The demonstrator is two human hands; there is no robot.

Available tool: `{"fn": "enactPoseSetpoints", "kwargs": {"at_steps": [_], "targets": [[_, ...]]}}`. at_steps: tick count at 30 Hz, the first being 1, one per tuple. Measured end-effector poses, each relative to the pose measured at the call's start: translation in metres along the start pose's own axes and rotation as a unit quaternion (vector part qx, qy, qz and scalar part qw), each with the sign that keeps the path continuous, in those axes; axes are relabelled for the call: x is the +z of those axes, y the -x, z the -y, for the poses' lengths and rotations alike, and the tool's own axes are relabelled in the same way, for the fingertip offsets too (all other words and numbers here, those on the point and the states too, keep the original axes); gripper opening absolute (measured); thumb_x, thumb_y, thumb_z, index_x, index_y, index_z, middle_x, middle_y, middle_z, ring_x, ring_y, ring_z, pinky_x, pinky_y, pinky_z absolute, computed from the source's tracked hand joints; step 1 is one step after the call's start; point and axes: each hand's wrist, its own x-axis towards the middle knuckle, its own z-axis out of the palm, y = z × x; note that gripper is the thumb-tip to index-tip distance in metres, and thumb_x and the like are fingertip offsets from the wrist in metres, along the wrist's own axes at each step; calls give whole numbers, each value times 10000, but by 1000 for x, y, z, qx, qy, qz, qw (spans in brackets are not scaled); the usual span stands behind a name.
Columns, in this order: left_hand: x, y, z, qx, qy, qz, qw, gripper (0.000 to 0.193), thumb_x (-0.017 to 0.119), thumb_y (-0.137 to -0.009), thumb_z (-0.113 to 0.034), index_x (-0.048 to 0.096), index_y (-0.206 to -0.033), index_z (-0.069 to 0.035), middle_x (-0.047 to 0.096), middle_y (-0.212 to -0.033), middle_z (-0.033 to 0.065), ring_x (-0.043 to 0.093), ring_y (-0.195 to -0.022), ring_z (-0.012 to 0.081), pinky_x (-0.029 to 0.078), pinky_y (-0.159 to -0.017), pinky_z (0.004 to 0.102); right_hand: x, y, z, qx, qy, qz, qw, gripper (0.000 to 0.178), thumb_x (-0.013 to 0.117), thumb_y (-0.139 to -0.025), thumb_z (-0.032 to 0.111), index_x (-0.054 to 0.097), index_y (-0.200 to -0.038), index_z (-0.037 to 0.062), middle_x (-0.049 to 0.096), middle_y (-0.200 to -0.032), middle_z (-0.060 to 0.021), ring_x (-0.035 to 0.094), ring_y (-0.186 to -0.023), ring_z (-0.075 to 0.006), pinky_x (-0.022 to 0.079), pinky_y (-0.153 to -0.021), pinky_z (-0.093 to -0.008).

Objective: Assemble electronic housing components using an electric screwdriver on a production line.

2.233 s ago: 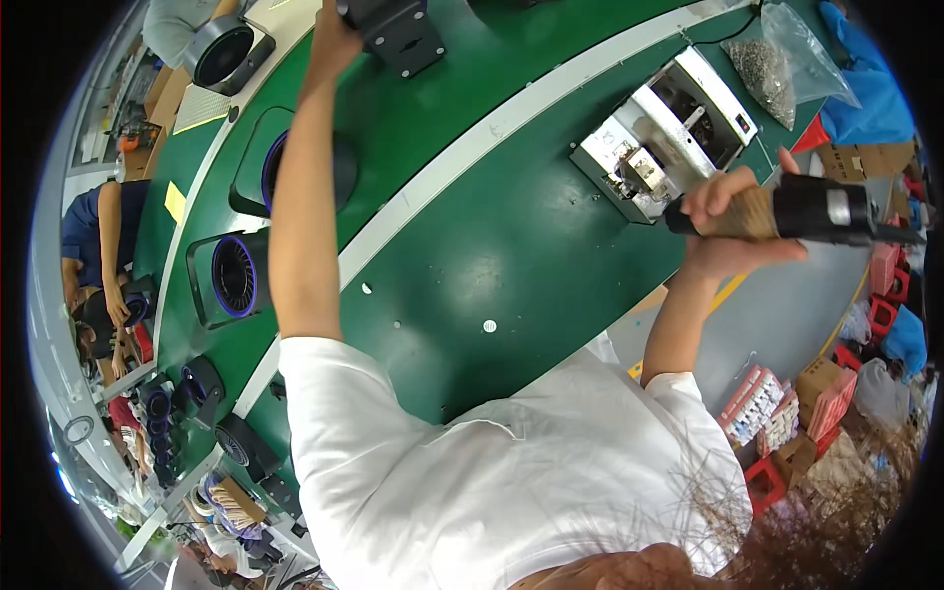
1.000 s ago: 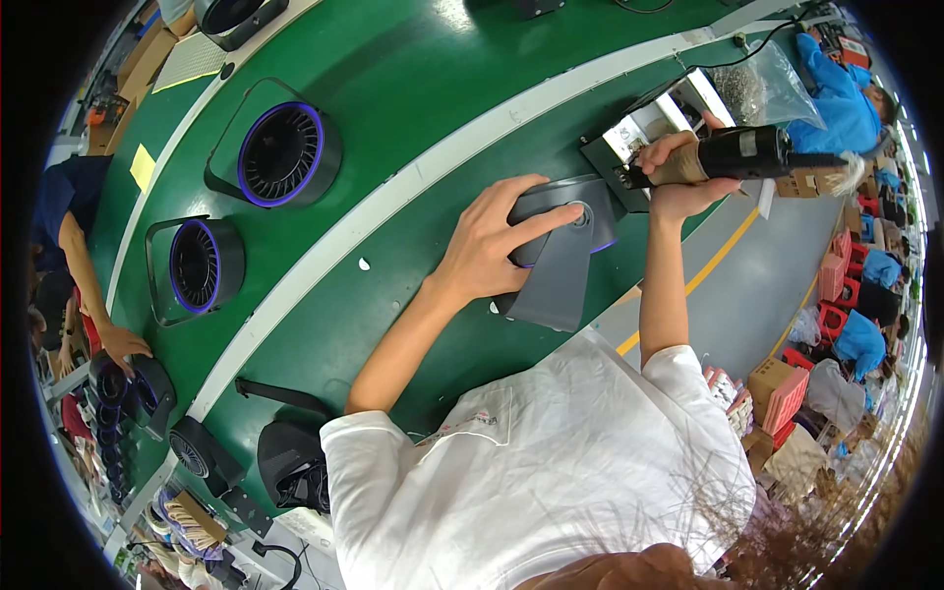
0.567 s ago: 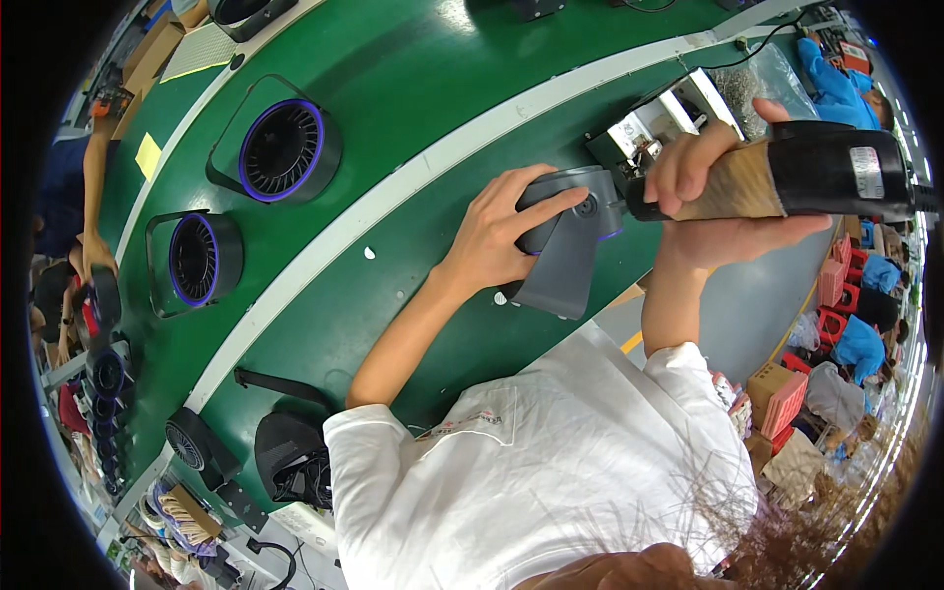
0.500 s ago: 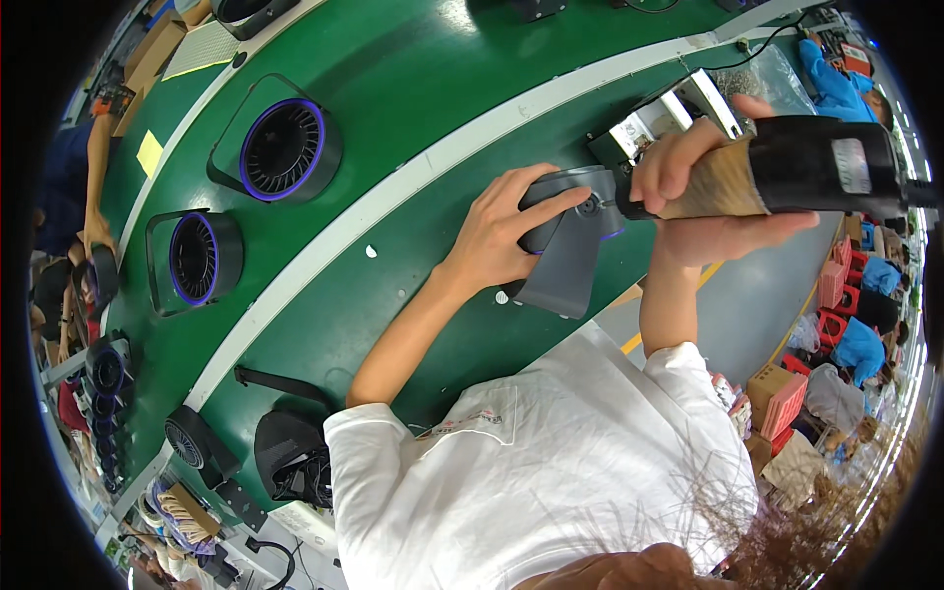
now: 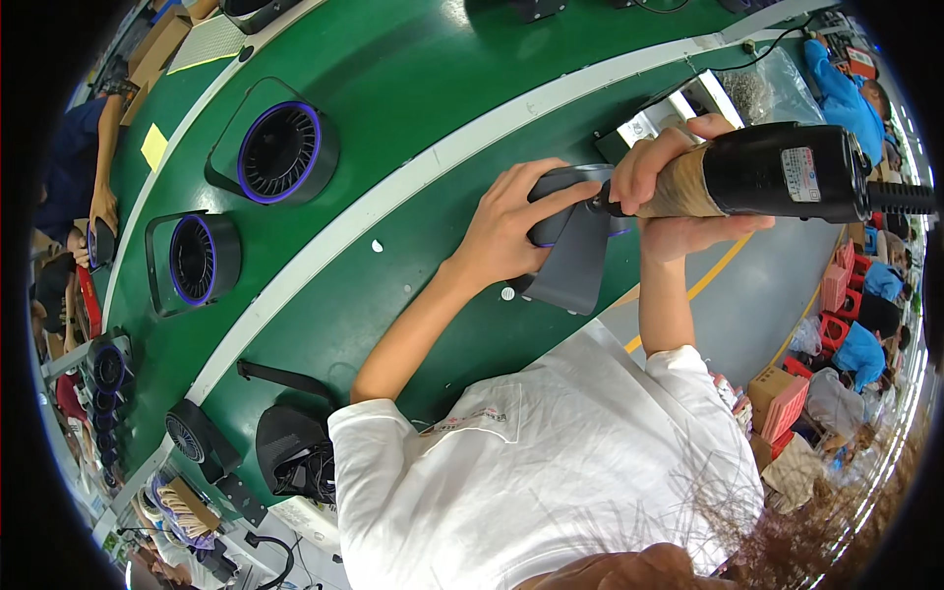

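My left hand (image 5: 509, 221) is closed round a dark grey fan (image 5: 565, 258) with a flat bracket and a trace of purple rim, its index finger stretched along the bracket near the pivot. My right hand (image 5: 669, 182) grips a black electric screwdriver (image 5: 782, 172), held nearly level, with tan tape round its front part and a cord at the back. The screwdriver's tip meets the bracket's side by my left fingertip; the screw itself is hidden. Just beyond my right hand stands a silver-and-black box-shaped device (image 5: 669, 113).
Two purple-rimmed fans with brackets (image 5: 280, 152) (image 5: 205, 258) stand on the green bench beyond a pale rail (image 5: 433, 157). Left of me lie a smaller fan (image 5: 187, 433) and a black mesh bag (image 5: 293, 447). Co-workers sit at both sides; a clear plastic bag (image 5: 782, 84) lies at far right.
The screwdriver has swung slightly and moved left, its tip now against the bracket's pivot. My left hand and the fan have shifted a little to the right.
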Motion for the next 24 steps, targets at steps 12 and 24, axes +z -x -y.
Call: {"fn": "enactPoseSetpoints", "kwargs": {"at_steps": [12, 24], "targets": [[22, 37, 29, -438, 497, -43, 748, 569, 633, -871, -292, 441, -1361, -76, 505, -1304, 124, 547, -1119, 284, 482, -941, 411, -59, -11, 32, -84, 17, -195, 977, 958, 231, -766, 856, 351, -1295, 66, 437, -539, -80, 388, -374, -172, 369, -361, -307], [39, 77, 54, -376, 816, 163, 408, 700, 324, -940, -562, 442, -1300, 27, 571, -1178, 215, 614, -955, 350, 595, -699, 389, -94, 26, -38, -43, 214, -193, 957, 968, 307, -717, 884, 356, -1222, 61, 457, -564, -95, 447, -441, -189, 423, -444, -315]]}}
